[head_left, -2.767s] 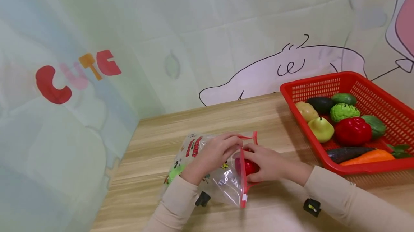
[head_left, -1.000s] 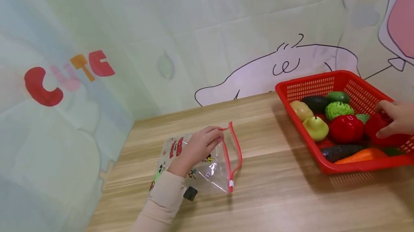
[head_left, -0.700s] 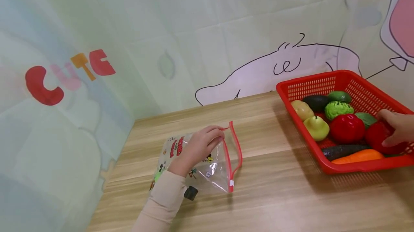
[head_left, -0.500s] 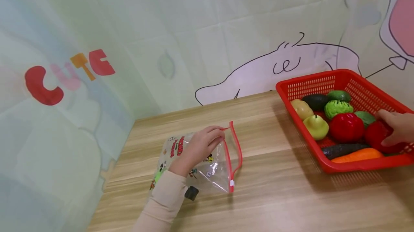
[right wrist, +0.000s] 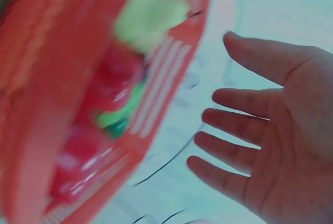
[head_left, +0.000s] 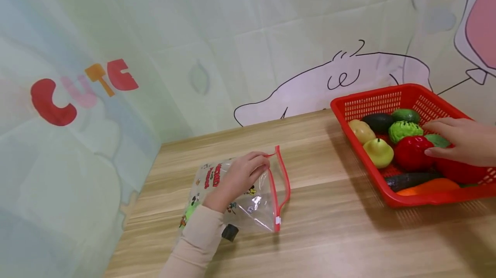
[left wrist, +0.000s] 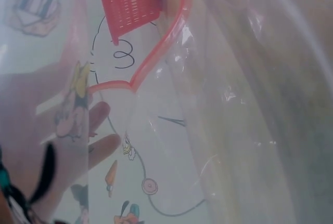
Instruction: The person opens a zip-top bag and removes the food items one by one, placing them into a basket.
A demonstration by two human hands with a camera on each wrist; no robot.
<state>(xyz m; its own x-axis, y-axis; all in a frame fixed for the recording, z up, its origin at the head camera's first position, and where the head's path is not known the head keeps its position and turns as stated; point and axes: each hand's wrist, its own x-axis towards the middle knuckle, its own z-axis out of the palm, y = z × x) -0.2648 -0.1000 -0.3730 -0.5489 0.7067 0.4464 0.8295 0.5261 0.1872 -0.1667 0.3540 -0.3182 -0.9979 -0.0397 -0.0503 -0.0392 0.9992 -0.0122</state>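
Note:
My left hand (head_left: 240,179) grips the upper edge of a clear plastic zip bag (head_left: 257,213) lying on the table. The bag has red edging, a white slider and cartoon prints; its mouth gapes to the right. Something green (head_left: 190,210) shows at its left end, its kind unclear. My right hand (head_left: 465,140) hovers over the red basket (head_left: 438,199), fingers straight and spread, holding nothing in the right wrist view. Beneath it lie a red bell pepper (head_left: 411,155) and another rounded red piece (head_left: 459,171), partly hidden by the hand.
In the basket are also a yellow-green pear (head_left: 378,154), a potato (head_left: 361,131), a bumpy green piece (head_left: 405,132), a dark oval piece (head_left: 376,121), a dark long piece (head_left: 410,179) and a carrot (head_left: 428,186). A printed cloth (head_left: 217,75) hangs behind the wooden table (head_left: 329,239).
My right hand took the rounded red piece from the bag's mouth to the basket and let go of it. Its fingers have since straightened and moved left. The left hand keeps its hold on the bag.

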